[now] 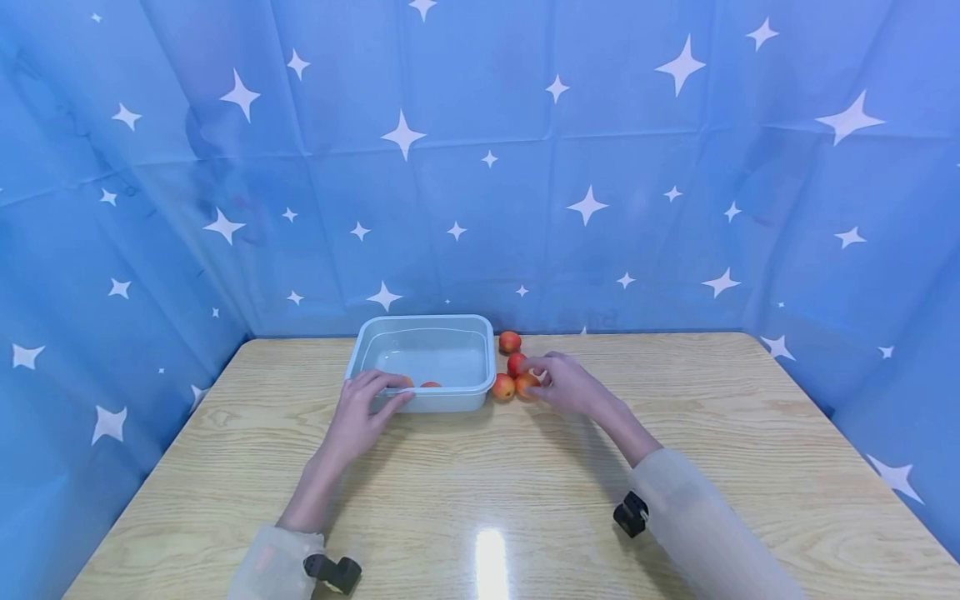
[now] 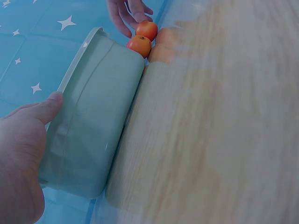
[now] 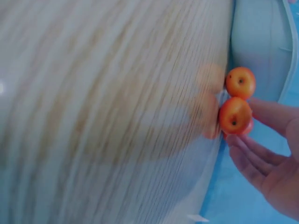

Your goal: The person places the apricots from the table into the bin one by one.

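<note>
My left hand (image 1: 365, 414) holds the near left rim of a pale blue-green plastic basin (image 1: 358, 346), fingers over the rim and thumb outside. Two red-orange fruits like apples (image 1: 431, 385) show just above its near wall from inside. To the right of the basin, my right hand (image 1: 573, 385) has its thumb and fingers around the front right apple (image 3: 235, 115), which sits low at the table. A red apple (image 1: 515, 364) is just behind it, partly covered by a finger. Beside them lie another apple (image 1: 503, 387) near the basin and one (image 1: 510, 342) at the back.
The basin stands near the far edge of the light wood-grain table (image 1: 450, 492). Behind it hangs a blue curtain (image 1: 480, 208) with white stars. A black strap mount (image 1: 632, 513) is on the right sleeve, and another (image 1: 332, 573) on the left.
</note>
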Demonstrator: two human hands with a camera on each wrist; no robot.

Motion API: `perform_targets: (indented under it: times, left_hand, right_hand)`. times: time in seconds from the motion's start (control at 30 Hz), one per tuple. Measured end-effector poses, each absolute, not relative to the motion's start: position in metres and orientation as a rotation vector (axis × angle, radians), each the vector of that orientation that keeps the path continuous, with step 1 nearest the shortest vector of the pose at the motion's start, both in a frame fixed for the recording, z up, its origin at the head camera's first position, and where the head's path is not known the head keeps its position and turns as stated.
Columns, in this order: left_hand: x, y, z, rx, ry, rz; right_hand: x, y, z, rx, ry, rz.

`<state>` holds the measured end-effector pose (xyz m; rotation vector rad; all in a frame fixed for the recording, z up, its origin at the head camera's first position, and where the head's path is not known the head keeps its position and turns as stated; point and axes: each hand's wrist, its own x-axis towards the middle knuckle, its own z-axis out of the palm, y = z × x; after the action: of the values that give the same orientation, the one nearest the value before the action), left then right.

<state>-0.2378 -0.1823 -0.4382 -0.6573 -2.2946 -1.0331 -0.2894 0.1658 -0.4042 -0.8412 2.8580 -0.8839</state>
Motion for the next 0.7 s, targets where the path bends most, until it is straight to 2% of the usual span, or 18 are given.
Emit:
perform_targets:
  times: [0.27, 0.7]
  left_hand:
    - [-0.2389, -0.1827, -0.4390, -0.666, -2.287, -1.026]
    - [-0.2388, -0.1828, -0.4401, -0.661, -2.289, -1.022]
  right_hand:
    - [-0.2920, 0.1651, -0.4065, -0.917, 2.857, -0.847]
    - [-0.2947, 0.1653, -0.4101, -0.892, 2.833, -0.828]
